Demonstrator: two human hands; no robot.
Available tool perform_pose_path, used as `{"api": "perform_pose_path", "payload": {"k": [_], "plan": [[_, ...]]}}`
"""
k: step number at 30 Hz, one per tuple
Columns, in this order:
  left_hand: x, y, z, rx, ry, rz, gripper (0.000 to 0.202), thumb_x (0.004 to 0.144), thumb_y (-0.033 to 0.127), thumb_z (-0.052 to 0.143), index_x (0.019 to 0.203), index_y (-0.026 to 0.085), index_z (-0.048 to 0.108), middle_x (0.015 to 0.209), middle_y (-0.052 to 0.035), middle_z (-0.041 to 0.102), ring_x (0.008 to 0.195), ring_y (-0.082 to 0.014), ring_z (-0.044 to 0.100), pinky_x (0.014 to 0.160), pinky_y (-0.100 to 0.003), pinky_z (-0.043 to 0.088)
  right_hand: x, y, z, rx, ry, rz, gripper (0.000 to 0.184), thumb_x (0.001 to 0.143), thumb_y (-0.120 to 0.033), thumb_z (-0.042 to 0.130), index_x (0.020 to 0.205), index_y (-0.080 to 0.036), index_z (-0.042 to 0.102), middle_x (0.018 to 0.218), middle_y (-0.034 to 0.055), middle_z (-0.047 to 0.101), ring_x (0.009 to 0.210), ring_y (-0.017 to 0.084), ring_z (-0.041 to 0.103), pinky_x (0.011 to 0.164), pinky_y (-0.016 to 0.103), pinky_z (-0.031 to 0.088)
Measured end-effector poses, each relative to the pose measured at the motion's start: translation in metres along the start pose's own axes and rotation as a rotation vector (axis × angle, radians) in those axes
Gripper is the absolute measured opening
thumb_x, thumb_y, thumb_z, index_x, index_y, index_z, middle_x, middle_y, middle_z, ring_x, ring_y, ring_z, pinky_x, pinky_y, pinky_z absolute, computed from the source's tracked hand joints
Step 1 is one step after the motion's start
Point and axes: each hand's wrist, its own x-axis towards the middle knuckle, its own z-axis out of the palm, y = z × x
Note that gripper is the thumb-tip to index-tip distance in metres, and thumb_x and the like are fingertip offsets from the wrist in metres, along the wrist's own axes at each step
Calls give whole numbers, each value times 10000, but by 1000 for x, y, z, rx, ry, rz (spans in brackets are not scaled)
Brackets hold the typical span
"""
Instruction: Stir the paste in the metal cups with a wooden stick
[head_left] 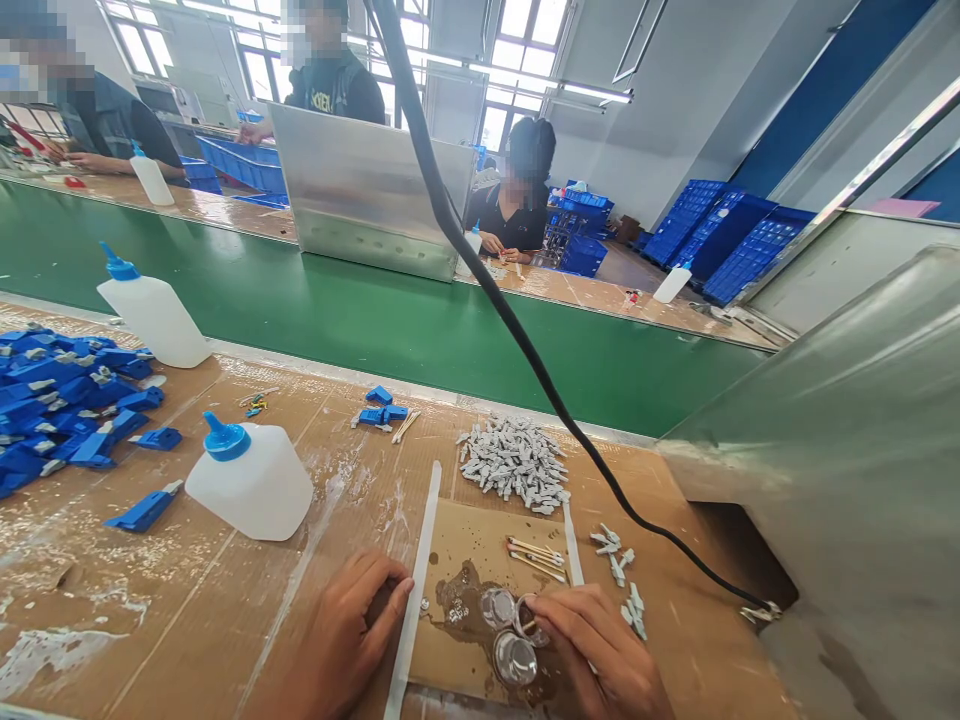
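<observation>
My right hand (600,640) pinches a cotton swab (530,625) whose lower end dips into one of three small clear cups (515,658). The cups stand close together on a wet-stained brown cardboard sheet (465,520) with white tape along its sides. Several cotton swabs (536,560), some with dark tips, lie just above the cups. Left of the sheet, my left hand (360,620) rests with thumb and fingers loosely bent by the tape, and nothing shows in it. Small clear bits (456,610) lie in the wet patch.
Behind the sheet is a heap of small grey plastic parts (514,462); a few more (619,555) lie right. White bottles with blue caps (255,480) and a pile of blue parts (60,400) stand left. A black cable (525,340) crosses the view. People sit beyond the green belt (360,320).
</observation>
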Motion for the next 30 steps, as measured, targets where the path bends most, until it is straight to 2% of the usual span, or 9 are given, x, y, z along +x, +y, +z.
{"api": "perform_pose_path", "payload": {"k": [30], "plan": [[0, -5, 2, 10, 4, 17, 199, 991, 395, 543, 898, 264, 660, 909, 12, 715, 867, -185, 670, 790, -283, 507, -4, 1, -1, -38, 18, -24, 313, 943, -22, 554, 1207, -163, 647, 972, 61, 721, 875, 162, 595, 768, 276, 553]]}}
